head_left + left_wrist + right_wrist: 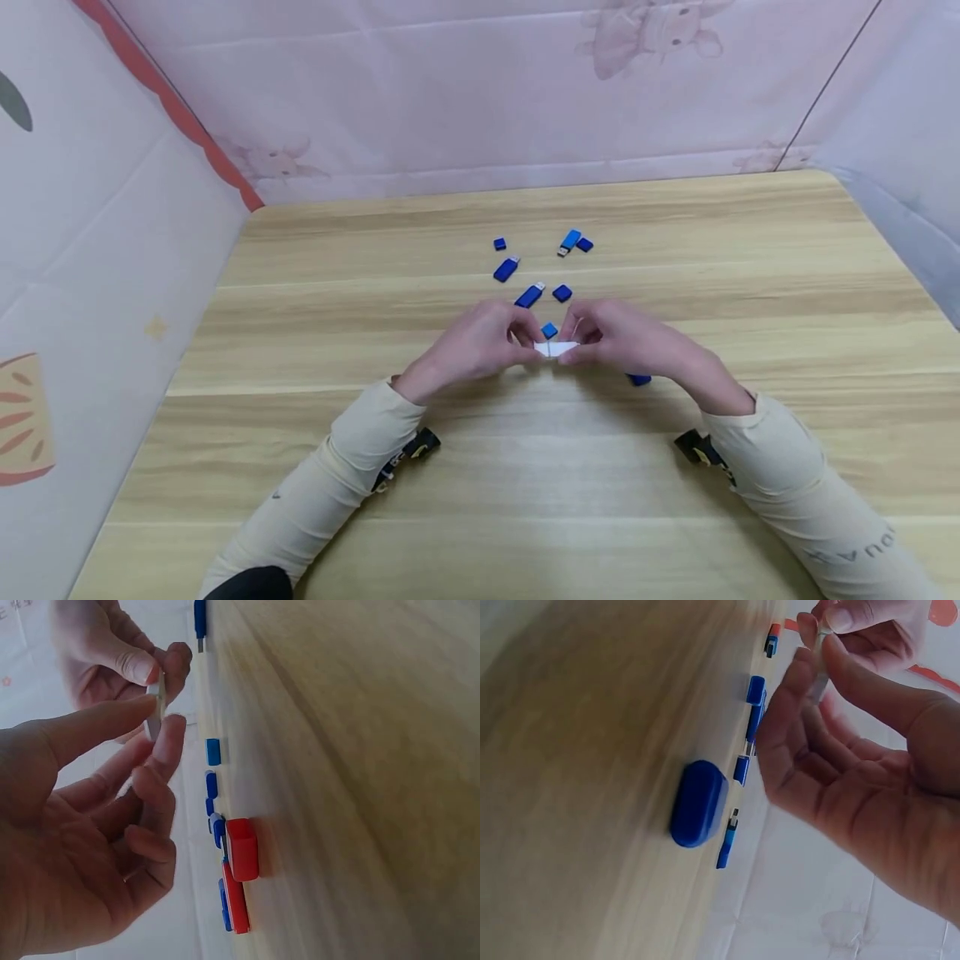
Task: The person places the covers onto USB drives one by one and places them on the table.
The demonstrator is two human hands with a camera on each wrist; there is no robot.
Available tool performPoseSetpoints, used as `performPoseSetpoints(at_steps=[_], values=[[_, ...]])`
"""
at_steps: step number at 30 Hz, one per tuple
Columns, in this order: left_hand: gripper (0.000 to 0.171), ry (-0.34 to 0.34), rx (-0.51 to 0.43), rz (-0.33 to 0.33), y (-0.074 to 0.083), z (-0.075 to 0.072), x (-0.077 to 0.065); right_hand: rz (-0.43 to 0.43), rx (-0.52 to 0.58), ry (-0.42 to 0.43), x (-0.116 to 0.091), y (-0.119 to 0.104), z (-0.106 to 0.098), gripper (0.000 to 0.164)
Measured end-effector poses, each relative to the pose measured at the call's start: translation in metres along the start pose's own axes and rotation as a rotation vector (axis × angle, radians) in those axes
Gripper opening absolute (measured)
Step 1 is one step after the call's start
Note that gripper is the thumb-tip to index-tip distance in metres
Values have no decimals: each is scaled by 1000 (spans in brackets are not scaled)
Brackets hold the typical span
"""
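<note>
Both hands meet over the middle of the table, holding a small white USB stick (559, 348) lengthwise between them, a thin seam across its middle. My left hand (480, 342) pinches one end between thumb and fingertips; its other fingers curl loosely in the left wrist view. The opposite end is pinched by my right hand (624, 340). A light blue cap (550, 331) lies just beyond the fingertips. Farther back is a dark blue USB stick (529, 296), its metal plug showing, beside a dark blue cap (562, 293).
Toward the back lie another dark blue stick (506, 269), a light blue stick (571, 241) and dark blue caps (500, 244). A dark blue piece (639, 380) shows below my right wrist. Red pieces (243, 851) stand near my left hand, hidden in the head view. Fabric walls edge the table.
</note>
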State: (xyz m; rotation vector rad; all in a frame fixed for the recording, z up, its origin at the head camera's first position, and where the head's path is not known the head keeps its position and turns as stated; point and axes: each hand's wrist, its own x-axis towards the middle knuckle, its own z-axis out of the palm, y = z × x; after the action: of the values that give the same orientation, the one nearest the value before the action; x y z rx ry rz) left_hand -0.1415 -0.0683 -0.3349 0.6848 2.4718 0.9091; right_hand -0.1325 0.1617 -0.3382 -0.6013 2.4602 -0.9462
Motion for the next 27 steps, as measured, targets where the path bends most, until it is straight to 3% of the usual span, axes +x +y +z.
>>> performPoseSetpoints(at_steps=[5,10,17,27], values=[[7,-36,34,-24,-3,1,1,12,-66,-44,-1,-3,0,16],[6,-63,19,-53,-6,1,2,38,-59,-76,-3,-4,-2,19],[8,-81,45,-61,-8,3,1,48,-82,-23,-6,-4,-13,25],[8,-81,69,-89,-8,4,-1,149,-129,-2,-13,7,-28,23]])
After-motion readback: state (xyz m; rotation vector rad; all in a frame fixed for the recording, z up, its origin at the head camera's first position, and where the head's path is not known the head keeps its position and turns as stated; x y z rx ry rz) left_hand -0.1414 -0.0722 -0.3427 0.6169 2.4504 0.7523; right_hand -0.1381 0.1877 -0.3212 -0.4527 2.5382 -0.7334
